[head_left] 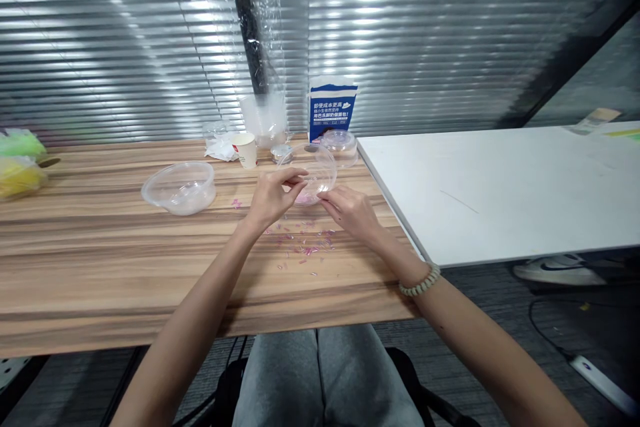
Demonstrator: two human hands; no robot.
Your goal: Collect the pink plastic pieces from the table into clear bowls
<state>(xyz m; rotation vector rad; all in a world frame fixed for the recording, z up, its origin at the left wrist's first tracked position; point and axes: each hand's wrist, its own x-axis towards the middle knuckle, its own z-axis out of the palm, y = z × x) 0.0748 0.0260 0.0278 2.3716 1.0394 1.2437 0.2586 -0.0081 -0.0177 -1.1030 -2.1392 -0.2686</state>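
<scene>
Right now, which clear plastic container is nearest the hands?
The middle container, at the fingertips; the left container stands apart, and the right container sits behind, near the blue packet.

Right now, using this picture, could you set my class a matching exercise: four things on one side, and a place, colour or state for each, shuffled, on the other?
Things:
1. Bracelet
2. Paper cup
3. Pink bits
4. Printed package

Descriptions:
A. Scattered on the wooden table
B. Blue, with pale lettering
C. Worn on the right forearm
D. Mostly white, standing upright

Pairs: 1-C, 2-D, 3-A, 4-B
</scene>
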